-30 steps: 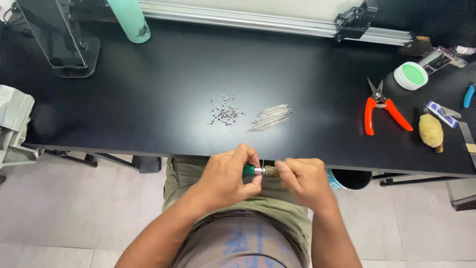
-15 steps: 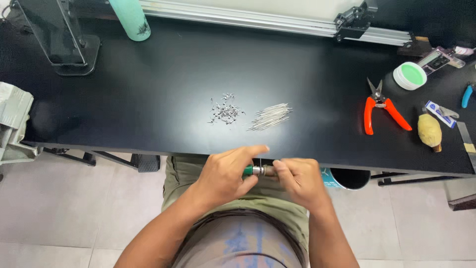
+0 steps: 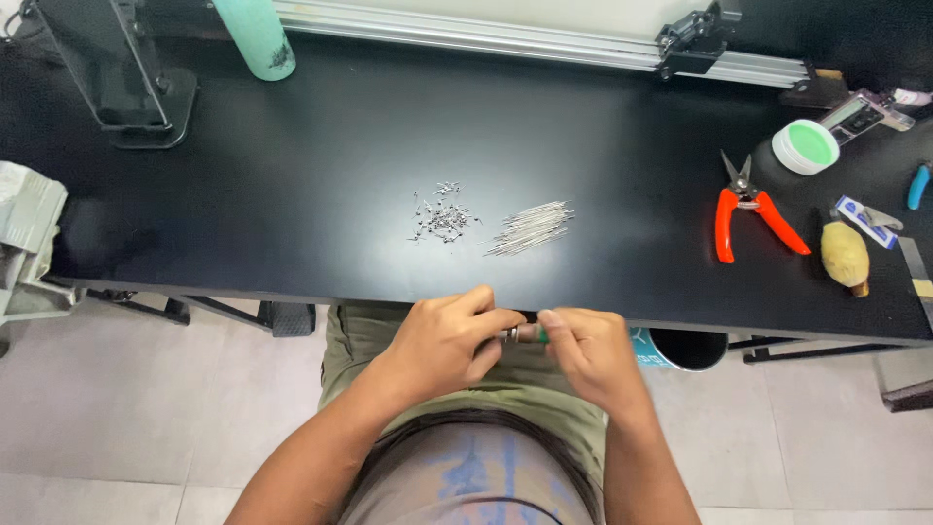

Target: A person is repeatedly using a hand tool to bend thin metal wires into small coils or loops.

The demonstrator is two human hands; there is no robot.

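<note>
Seated at a black table (image 3: 292,194), both hands held just off its near edge, above the lap. Left hand (image 3: 442,342) curled, fingers closed round one end of a small tool (image 3: 523,334) with a metal collar and a green tip. Right hand (image 3: 588,352) closed too, thumb and forefinger pinching the tool's green end. Tool level between the two hands, mostly hidden by fingers.

Looks like a fitting or twisting step on the tool's tip; whether a pin is already in it cannot be told. Next move likely calls for a steady left grip and a fine pinch from the right.

On the table, well apart from the hands: a heap of small metal bits (image 3: 442,219), just beside it a bundle of thin pins (image 3: 532,227). Far right, orange-handled snips (image 3: 748,209), untouched.
</note>
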